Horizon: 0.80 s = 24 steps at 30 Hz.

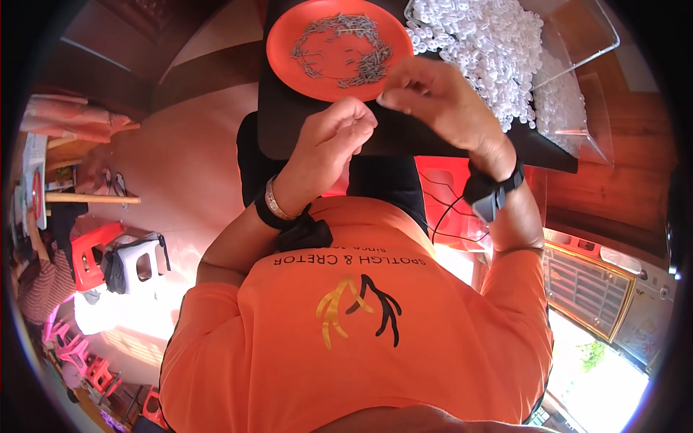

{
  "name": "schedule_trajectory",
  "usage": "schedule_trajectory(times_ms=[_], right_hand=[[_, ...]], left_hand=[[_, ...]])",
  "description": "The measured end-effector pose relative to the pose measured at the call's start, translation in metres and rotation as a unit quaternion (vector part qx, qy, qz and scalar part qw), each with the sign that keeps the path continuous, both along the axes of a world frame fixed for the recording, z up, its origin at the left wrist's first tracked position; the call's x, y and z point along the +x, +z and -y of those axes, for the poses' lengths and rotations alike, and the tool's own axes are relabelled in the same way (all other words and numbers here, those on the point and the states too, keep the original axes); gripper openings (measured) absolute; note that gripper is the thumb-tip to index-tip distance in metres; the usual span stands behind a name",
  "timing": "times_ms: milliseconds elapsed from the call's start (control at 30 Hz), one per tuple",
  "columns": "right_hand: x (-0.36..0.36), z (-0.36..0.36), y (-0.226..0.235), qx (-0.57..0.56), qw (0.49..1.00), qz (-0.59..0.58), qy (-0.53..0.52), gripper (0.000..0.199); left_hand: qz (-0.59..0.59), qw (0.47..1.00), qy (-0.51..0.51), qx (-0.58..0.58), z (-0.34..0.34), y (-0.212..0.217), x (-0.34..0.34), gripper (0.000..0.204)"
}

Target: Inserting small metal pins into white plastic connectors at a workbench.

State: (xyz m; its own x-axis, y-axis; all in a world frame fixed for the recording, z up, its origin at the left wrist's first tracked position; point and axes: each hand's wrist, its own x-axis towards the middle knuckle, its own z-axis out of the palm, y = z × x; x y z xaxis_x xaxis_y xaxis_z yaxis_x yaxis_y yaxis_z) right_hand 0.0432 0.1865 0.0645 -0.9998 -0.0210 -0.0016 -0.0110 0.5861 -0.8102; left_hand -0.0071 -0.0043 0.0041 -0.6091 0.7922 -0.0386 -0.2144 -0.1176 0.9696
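My left hand [333,144] is raised near the table's front edge, thumb and fingers pinched together; whatever they hold is too small or hidden to tell. Close to its right, my right hand [446,101] also has its fingers curled into a pinch, with a small pale spot at the tips that I cannot make out. The hands are slightly apart. Beyond them is a round orange-red plate [280,54] with many short grey nails [372,66] scattered in a ring. Right of the plate lies a big heap of small white plastic clips [498,54].
A clear plastic box [588,108] holding more white pieces stands at the right of the black table [278,130]. Thin dark cables [449,209] hang below the table edge. Stools [94,252] and another person [47,285] are at the far left.
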Motion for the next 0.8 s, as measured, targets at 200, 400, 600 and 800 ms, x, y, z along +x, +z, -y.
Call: schedule_trajectory(times_ms=[200,400,600,800], right_hand=[[-0.001,0.031,-0.001,0.007,1.0,0.0,0.018,0.013],[-0.008,0.047,-0.011,-0.107,0.994,0.019,-0.026,0.014],[-0.026,0.034,-0.012,-0.017,0.997,-0.059,-0.036,0.014],[-0.078,0.004,-0.027,0.425,0.885,-0.186,-0.028,0.013]], left_hand=[[-0.043,0.998,0.0,0.043,0.007,-0.009,-0.005,0.02],[-0.104,0.991,0.065,0.056,0.015,-0.012,-0.011,0.02],[-0.037,0.995,0.088,0.04,0.019,-0.016,-0.017,0.019],[-0.038,0.994,0.084,0.052,0.017,-0.019,-0.02,0.01]])
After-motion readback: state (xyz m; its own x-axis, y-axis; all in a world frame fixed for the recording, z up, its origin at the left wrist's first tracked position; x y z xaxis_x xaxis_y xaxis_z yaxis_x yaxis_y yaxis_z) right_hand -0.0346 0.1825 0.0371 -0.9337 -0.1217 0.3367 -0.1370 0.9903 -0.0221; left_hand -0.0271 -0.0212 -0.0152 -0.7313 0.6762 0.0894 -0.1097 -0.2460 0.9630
